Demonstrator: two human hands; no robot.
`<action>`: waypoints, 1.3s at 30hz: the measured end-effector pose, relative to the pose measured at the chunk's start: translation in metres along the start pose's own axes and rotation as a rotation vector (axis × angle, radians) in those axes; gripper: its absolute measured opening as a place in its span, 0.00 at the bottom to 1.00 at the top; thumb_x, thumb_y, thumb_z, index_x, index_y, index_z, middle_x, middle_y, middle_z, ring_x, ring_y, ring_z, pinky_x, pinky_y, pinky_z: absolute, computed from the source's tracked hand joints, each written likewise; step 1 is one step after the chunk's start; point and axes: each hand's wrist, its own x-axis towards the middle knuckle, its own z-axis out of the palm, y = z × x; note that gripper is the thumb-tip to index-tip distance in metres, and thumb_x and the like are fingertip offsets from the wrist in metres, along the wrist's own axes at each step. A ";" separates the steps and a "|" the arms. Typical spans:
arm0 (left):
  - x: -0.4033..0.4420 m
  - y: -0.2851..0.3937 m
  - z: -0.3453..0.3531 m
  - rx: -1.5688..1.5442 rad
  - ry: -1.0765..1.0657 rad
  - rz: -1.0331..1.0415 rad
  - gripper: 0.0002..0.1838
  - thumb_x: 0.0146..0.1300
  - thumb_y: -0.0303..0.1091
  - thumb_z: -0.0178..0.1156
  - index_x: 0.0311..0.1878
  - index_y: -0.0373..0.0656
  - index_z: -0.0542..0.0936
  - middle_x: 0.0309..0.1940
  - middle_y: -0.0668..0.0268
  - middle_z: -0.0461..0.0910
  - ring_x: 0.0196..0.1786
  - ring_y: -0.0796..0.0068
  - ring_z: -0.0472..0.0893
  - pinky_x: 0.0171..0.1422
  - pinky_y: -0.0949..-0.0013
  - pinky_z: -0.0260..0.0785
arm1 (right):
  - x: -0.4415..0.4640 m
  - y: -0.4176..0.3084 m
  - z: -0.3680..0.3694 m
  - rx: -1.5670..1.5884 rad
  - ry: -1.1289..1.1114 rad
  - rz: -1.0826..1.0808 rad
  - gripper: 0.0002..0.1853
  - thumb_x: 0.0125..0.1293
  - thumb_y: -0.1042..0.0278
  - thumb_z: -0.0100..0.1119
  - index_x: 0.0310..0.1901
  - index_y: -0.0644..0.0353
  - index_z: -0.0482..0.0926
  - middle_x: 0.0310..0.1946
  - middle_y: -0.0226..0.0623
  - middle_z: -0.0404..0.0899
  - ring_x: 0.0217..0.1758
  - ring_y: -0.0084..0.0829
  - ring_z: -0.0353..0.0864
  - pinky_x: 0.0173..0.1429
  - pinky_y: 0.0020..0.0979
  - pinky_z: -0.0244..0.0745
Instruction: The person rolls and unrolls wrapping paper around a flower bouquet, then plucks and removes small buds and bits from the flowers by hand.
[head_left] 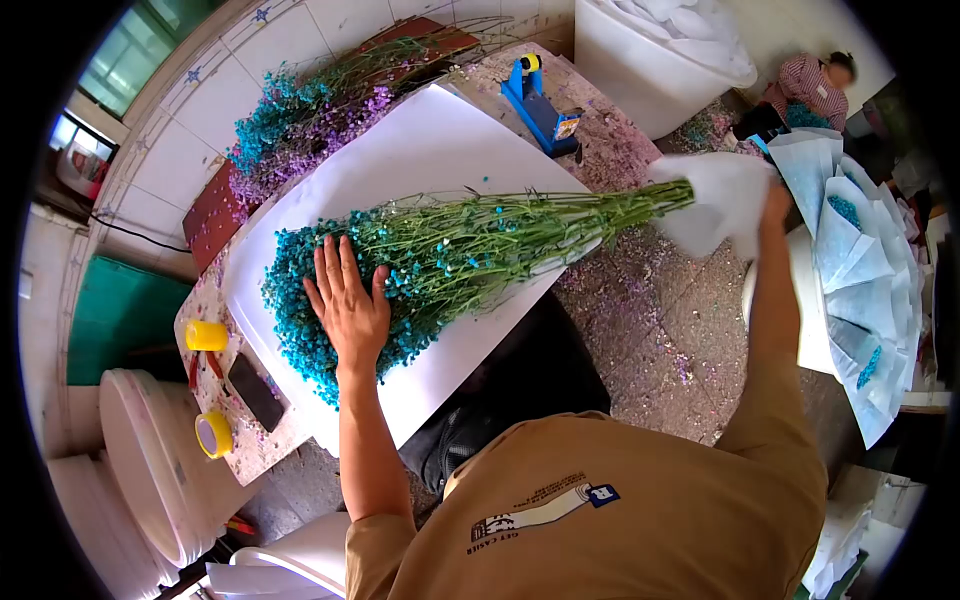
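A large bunch of small teal-blue flowers [300, 300] lies on a white paper sheet [430, 130], heads to the left and green stems [560, 215] to the right. My left hand [352, 315] rests flat on the flower heads with its fingers spread. Off to the right, my right hand [774, 207] grips a thin white wrapping sheet [715, 200], which is smeared by motion beside the cut stem ends. The right fingers are partly hidden and blurred.
Blue and purple flowers [290, 140] lie at the back. A blue tape dispenser [540, 110], yellow tape rolls [206, 336] and a phone [255, 392] are on the table [610, 150]. Wrapped bouquets [860, 270] stand right; another person [808, 92] sits beyond.
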 end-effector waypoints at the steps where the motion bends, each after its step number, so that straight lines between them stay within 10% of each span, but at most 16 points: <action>1: 0.000 0.001 -0.002 -0.019 -0.007 -0.015 0.35 0.76 0.56 0.47 0.78 0.46 0.60 0.79 0.59 0.58 0.82 0.57 0.53 0.82 0.42 0.39 | 0.036 0.039 -0.018 -0.268 0.069 -0.004 0.27 0.71 0.40 0.55 0.40 0.61 0.85 0.36 0.44 0.85 0.36 0.41 0.85 0.37 0.42 0.79; 4: 0.001 0.003 -0.002 -0.007 -0.001 -0.035 0.35 0.75 0.56 0.48 0.78 0.46 0.61 0.79 0.59 0.58 0.81 0.57 0.54 0.82 0.42 0.40 | 0.110 0.135 -0.104 -0.740 0.206 0.032 0.26 0.68 0.41 0.58 0.46 0.58 0.87 0.45 0.44 0.87 0.47 0.45 0.88 0.46 0.46 0.83; 7: 0.003 0.007 0.002 0.072 0.021 -0.017 0.35 0.75 0.56 0.49 0.77 0.45 0.62 0.78 0.58 0.60 0.81 0.56 0.56 0.81 0.41 0.42 | 0.198 0.245 -0.200 -0.220 0.332 -0.072 0.30 0.73 0.51 0.52 0.68 0.66 0.71 0.64 0.56 0.75 0.64 0.54 0.79 0.65 0.53 0.77; 10: 0.005 0.011 0.002 0.109 0.031 0.008 0.34 0.75 0.55 0.49 0.76 0.45 0.64 0.77 0.58 0.61 0.80 0.55 0.57 0.81 0.40 0.44 | 0.115 0.119 -0.272 0.913 0.563 0.039 0.29 0.76 0.59 0.41 0.70 0.71 0.58 0.64 0.66 0.70 0.64 0.62 0.76 0.67 0.58 0.74; 14: 0.005 0.012 0.001 0.136 0.010 0.019 0.33 0.76 0.55 0.47 0.77 0.45 0.63 0.77 0.58 0.61 0.80 0.55 0.57 0.81 0.40 0.43 | 0.055 -0.096 -0.316 1.408 0.484 -0.240 0.31 0.77 0.61 0.32 0.74 0.72 0.47 0.67 0.72 0.63 0.67 0.68 0.70 0.70 0.61 0.71; 19: 0.002 0.010 0.003 0.153 0.020 0.020 0.34 0.76 0.56 0.46 0.77 0.46 0.62 0.77 0.59 0.61 0.80 0.56 0.56 0.81 0.40 0.43 | 0.146 -0.246 -0.255 1.227 -0.032 -0.724 0.47 0.66 0.33 0.42 0.79 0.55 0.48 0.77 0.47 0.54 0.78 0.53 0.59 0.73 0.56 0.67; 21: 0.001 0.011 0.002 0.123 0.029 0.003 0.34 0.76 0.56 0.46 0.77 0.45 0.62 0.77 0.58 0.61 0.80 0.56 0.57 0.81 0.40 0.43 | 0.172 -0.294 -0.192 0.991 -0.166 -0.585 0.21 0.69 0.56 0.66 0.58 0.58 0.80 0.50 0.38 0.84 0.44 0.32 0.84 0.52 0.38 0.80; 25: -0.002 0.017 -0.003 0.093 0.063 -0.038 0.35 0.74 0.55 0.50 0.76 0.44 0.63 0.77 0.58 0.61 0.80 0.56 0.56 0.82 0.42 0.41 | -0.010 -0.366 -0.078 0.712 -0.617 -1.182 0.12 0.68 0.60 0.62 0.45 0.60 0.83 0.42 0.41 0.85 0.38 0.33 0.85 0.48 0.38 0.79; 30: -0.004 0.018 -0.006 0.054 0.077 -0.046 0.33 0.74 0.52 0.51 0.76 0.44 0.64 0.77 0.58 0.61 0.81 0.57 0.55 0.82 0.43 0.39 | -0.155 -0.326 -0.009 0.202 -1.169 -1.044 0.12 0.58 0.64 0.72 0.38 0.63 0.86 0.35 0.44 0.87 0.38 0.40 0.86 0.45 0.40 0.77; 39: -0.007 0.019 -0.018 -0.075 0.169 -0.075 0.32 0.71 0.49 0.56 0.74 0.43 0.67 0.75 0.56 0.64 0.80 0.54 0.58 0.82 0.42 0.36 | -0.173 -0.326 -0.032 0.653 -0.435 -0.924 0.07 0.63 0.73 0.64 0.41 0.65 0.81 0.34 0.44 0.81 0.37 0.43 0.82 0.43 0.36 0.75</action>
